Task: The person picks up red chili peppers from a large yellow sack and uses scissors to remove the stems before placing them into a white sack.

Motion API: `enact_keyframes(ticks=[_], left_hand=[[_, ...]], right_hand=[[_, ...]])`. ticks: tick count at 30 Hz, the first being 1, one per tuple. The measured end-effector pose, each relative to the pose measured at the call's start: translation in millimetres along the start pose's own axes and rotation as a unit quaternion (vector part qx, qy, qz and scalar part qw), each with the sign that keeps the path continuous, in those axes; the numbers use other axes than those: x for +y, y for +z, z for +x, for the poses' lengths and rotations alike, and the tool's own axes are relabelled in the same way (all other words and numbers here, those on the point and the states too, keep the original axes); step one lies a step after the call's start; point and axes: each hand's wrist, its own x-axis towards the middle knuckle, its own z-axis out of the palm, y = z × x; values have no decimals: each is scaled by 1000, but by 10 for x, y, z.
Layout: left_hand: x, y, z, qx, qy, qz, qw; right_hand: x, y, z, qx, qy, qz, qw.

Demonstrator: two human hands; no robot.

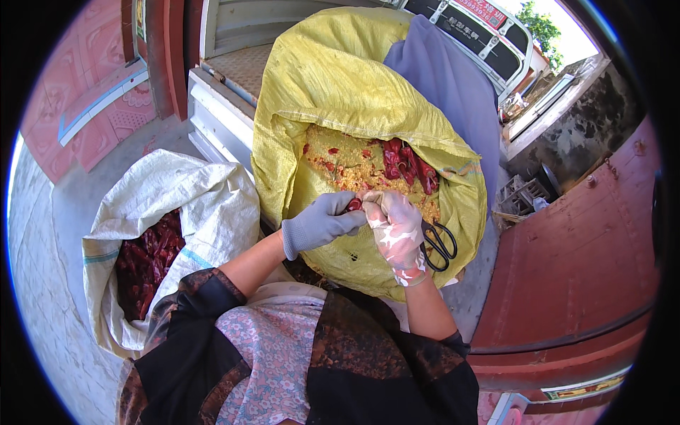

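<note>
Over the yellow sack (333, 71), head view: both gloved hands meet near its open mouth. Left hand (322, 221), plain grey glove: fingers narrow, pinched on a dark red pepper (353, 205). Right hand (392, 227), pale glove with a pinkish print: fingers curled tight at the pepper's right end; can't tell whether they grip it or only touch it, contact is hidden. Pepper sits between the two hands, mostly covered by fingers.

Inside the yellow sack, beyond the hands: yellow seeds (333, 150) mixed with red scraps, plus a cluster of dried peppers (405, 164) toward the right. Black scissor handles (440, 248) just right of the right wrist, against the sack; blades not visible.

White sack (212, 185) stands on the left, mouth open, dark red peppers (147, 261) inside. Purple-grey cloth (450, 74) lies behind the yellow sack, right side. Red metal panel (567, 262) at far right.
</note>
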Motion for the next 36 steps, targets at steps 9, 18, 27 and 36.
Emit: enact_keyframes(ticks=[9, 18, 27, 36], left_hand=[[63, 13, -98, 6, 44, 21, 999], [27, 82, -32, 42, 56, -53, 996], [-326, -50, -53, -138, -13, -406, 903], [-337, 20, -94, -139, 74, -262, 952]], right_hand=[[-60, 78, -97, 20, 415, 430, 802], [-27, 250, -159, 94, 429, 569, 696], [-135, 122, -89, 22, 155, 328, 932], [-88, -2, -32, -55, 290, 417, 860]])
